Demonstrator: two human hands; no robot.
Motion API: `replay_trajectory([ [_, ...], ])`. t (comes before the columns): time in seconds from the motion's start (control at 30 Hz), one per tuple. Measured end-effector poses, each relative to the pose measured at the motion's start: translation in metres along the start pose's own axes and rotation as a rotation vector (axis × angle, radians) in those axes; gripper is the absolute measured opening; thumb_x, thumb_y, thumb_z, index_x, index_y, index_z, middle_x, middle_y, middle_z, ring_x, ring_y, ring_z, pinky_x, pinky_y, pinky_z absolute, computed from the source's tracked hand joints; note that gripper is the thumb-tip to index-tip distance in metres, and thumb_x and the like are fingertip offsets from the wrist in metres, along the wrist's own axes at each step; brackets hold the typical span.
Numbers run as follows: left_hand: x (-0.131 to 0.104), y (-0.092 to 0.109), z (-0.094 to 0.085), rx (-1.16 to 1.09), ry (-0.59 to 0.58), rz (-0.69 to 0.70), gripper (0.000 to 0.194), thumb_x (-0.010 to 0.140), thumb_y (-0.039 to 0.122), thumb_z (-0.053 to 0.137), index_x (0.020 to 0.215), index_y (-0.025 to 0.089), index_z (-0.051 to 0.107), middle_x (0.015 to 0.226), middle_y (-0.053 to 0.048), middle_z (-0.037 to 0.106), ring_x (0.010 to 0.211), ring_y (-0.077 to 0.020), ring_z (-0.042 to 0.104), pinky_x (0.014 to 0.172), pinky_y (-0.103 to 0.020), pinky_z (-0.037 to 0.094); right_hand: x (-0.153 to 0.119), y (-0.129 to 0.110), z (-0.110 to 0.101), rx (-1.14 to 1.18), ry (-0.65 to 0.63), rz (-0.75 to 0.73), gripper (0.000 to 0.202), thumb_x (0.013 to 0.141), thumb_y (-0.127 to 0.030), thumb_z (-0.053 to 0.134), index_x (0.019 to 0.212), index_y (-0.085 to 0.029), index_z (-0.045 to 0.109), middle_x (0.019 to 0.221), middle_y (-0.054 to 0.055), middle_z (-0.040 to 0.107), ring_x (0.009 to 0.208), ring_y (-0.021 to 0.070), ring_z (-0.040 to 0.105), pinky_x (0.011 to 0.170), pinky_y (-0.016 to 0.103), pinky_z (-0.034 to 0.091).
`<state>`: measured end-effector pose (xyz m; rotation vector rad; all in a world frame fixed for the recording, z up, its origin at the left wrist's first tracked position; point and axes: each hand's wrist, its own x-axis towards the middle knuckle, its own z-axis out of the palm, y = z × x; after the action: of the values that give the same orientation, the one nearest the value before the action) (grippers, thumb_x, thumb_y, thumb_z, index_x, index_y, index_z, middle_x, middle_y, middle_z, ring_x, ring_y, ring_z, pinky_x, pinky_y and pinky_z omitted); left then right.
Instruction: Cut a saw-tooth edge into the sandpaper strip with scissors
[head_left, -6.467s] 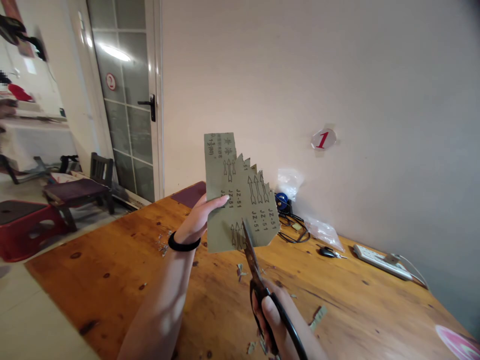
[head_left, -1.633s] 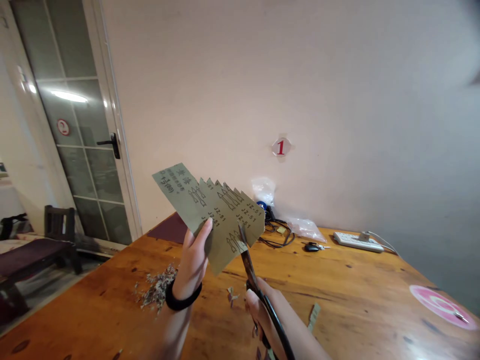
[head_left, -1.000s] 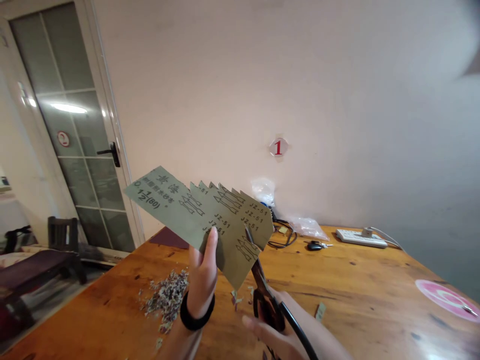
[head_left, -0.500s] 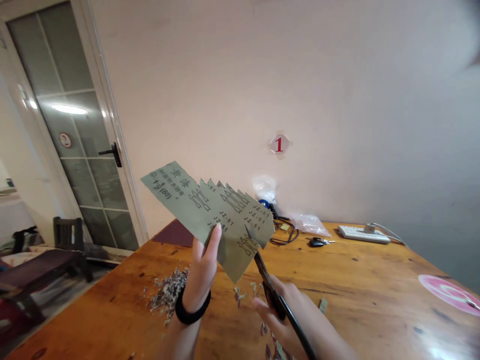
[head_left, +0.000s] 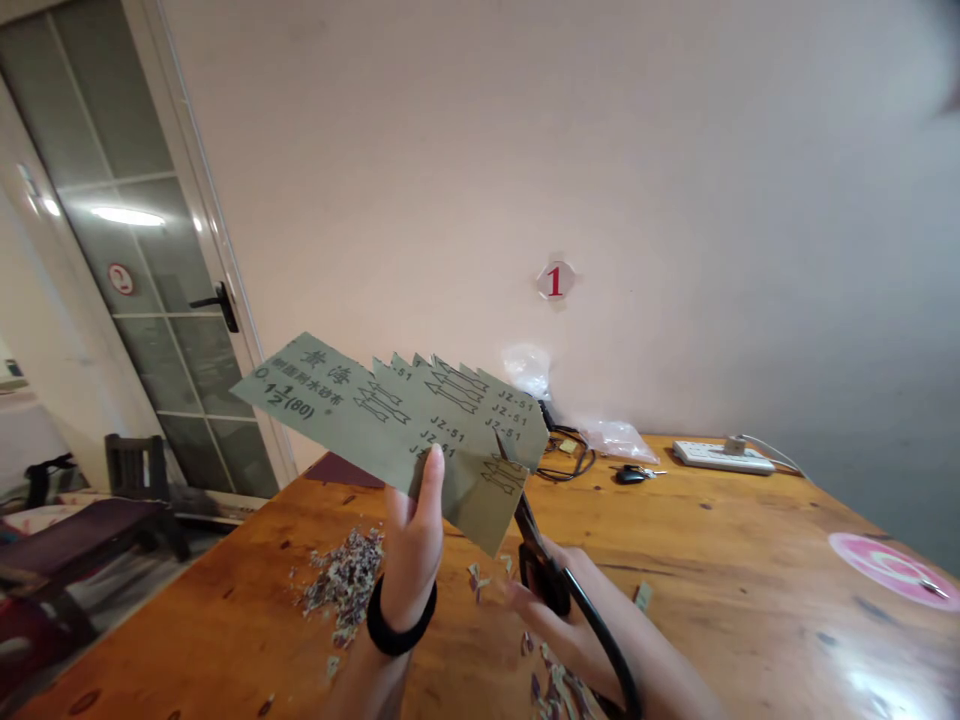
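Observation:
A grey-green sheet of sandpaper [head_left: 360, 410], printed with arrows, characters and "JZ-51", is held up over the table by my left hand [head_left: 418, 530]. My thumb presses on its printed face; the other fingers are hidden behind it. The sheet's upper edge is cut into several jagged teeth. Black-handled scissors [head_left: 544, 570] are in my right hand [head_left: 577, 610], their blades apart at the sheet's right edge, one blade lying over the printed face. Small cut scraps [head_left: 559, 690] lie on the table below the scissors.
A heap of tiny clippings [head_left: 345, 580] lies left of my left wrist on the wooden table [head_left: 720, 560]. Toward the wall are a dark red sheet [head_left: 341, 470], a black cable [head_left: 574, 455], a key [head_left: 636, 474], plastic bags and a power strip [head_left: 724, 457]. A pink disc [head_left: 885, 570] lies right.
The sandpaper has turned flatter, its left end swinging left and down. The scissor handles have spread wider apart, and the view has shifted slightly.

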<state>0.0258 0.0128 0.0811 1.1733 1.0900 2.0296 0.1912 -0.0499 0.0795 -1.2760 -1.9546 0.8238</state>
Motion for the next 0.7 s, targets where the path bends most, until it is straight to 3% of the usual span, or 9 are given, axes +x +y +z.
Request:
replay_trajectory([
  [0.07,0.004,0.014,0.003,0.025,0.052,-0.022,0.037,0.082,0.041,0.074,0.114,0.023,0.070,0.122,-0.006,0.075,0.135,-0.0303,0.054,0.118,-0.041,0.037,-0.001,0.001,-0.002,-0.039,-0.019,-0.023,0.022,0.092,-0.040,0.050,0.079,-0.023,0.046,0.067,0.000,0.057,0.059,0.0172,0.050,0.054,0.027,0.036],
  [0.2,0.013,0.030,-0.002,0.056,-0.002,0.049,0.030,0.081,0.036,0.074,0.108,0.023,0.072,0.113,-0.005,0.078,0.134,-0.0296,0.056,0.118,-0.042,0.037,-0.003,-0.002,-0.005,-0.118,-0.076,-0.015,0.018,0.089,-0.034,0.054,0.078,-0.023,0.045,0.064,-0.002,0.053,0.055,0.0156,0.045,0.052,0.026,0.032],
  [0.3,0.017,0.030,-0.009,0.075,-0.079,0.099,0.030,0.083,0.037,0.071,0.111,0.024,0.072,0.121,-0.005,0.076,0.128,-0.0287,0.061,0.115,-0.040,0.041,-0.005,-0.006,-0.004,-0.118,-0.108,0.016,0.016,0.087,-0.034,0.055,0.079,-0.023,0.047,0.064,-0.002,0.055,0.053,0.0151,0.046,0.051,0.026,0.031],
  [0.43,0.018,0.023,-0.010,0.102,-0.076,0.145,0.031,0.084,0.039,0.072,0.111,0.024,0.072,0.119,-0.005,0.076,0.125,-0.0289,0.062,0.115,-0.040,0.040,-0.007,-0.006,0.001,-0.113,-0.074,0.009,0.013,0.088,-0.034,0.056,0.084,-0.022,0.053,0.067,0.000,0.060,0.054,0.0165,0.050,0.052,0.027,0.034],
  [0.7,0.017,0.020,-0.008,0.100,-0.064,0.160,0.031,0.082,0.041,0.074,0.107,0.023,0.073,0.118,-0.006,0.076,0.140,-0.0303,0.048,0.120,-0.041,0.032,-0.005,-0.005,0.005,-0.174,-0.046,0.039,0.020,0.089,-0.035,0.055,0.075,-0.024,0.045,0.062,-0.002,0.053,0.053,0.0159,0.046,0.051,0.027,0.031],
])
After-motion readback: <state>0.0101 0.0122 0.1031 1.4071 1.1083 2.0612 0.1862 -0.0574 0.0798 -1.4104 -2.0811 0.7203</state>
